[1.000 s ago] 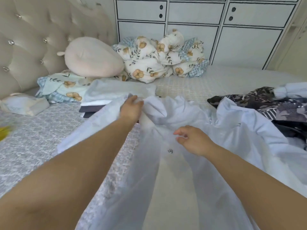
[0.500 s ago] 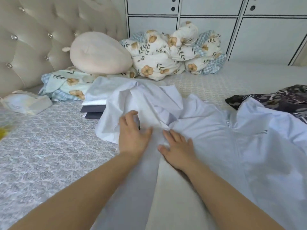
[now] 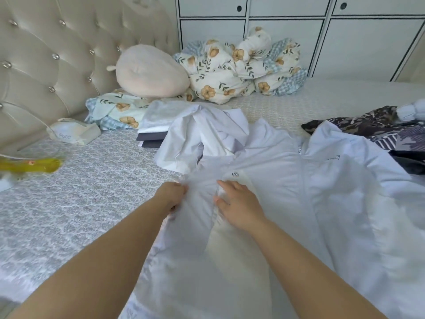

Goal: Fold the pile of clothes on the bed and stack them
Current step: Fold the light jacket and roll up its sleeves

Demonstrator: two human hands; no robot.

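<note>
— One garment is in work: the white jacket, spread front-up across the bed, its hood rumpled at the far end and its near sleeve running back toward the person.

— And both hands are on it?

— Yes, at the shoulder where that sleeve starts. The left hand pinches a bunch of the thin fabric at the outer edge, fingers curled round it. The right hand lies flat on the cloth just beside it, fingers spread, pressing and not gripping.

— So how would you do this fold well?

— My judgement: keep the flat hand as an anchor along the fold line, and draw the sleeve across the chest with the pinching hand, low and slow. The fabric looks slippery and light, so it will likely balloon or slide if flicked. Smooth outward after each fold.

— The hood?

— Flatten it before folding the body up, or the bundle ends lumpy.

— Where does it go afterwards?

— Probably the folded stack just beyond the hood, near the floral pillow. The dark patterned clothes at the right, partly under the jacket's far side, are still unfolded, so much of the task remains.
</note>
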